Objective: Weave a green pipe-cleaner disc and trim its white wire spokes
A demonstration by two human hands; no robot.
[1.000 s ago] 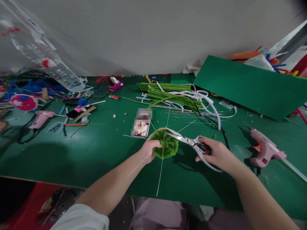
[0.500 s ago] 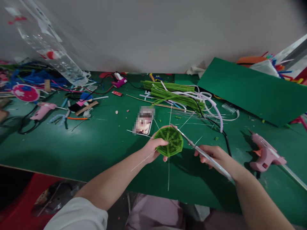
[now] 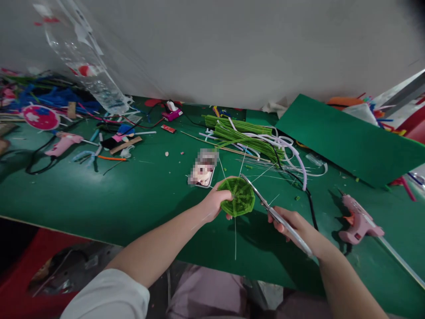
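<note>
My left hand grips a round green disc made of fuzzy pipe-cleaner stems, thumb on top and fingers beneath. The disc has ribs running out from its middle, and thin pale wires stick out past its rim. In my right hand is a pair of silver scissors, seen nearly edge-on. Their tip is at the upper right rim of the disc, near a wire; whether the blades touch it I cannot tell.
A phone lies beyond the disc, with a bundle of green stems behind it. One pink glue gun is at right, another at left. A plastic bottle and green board stand at the back.
The view has shifted slightly. The scissors have moved a little along with my right hand, their tip still by the disc's rim. My left hand keeps its hold.
</note>
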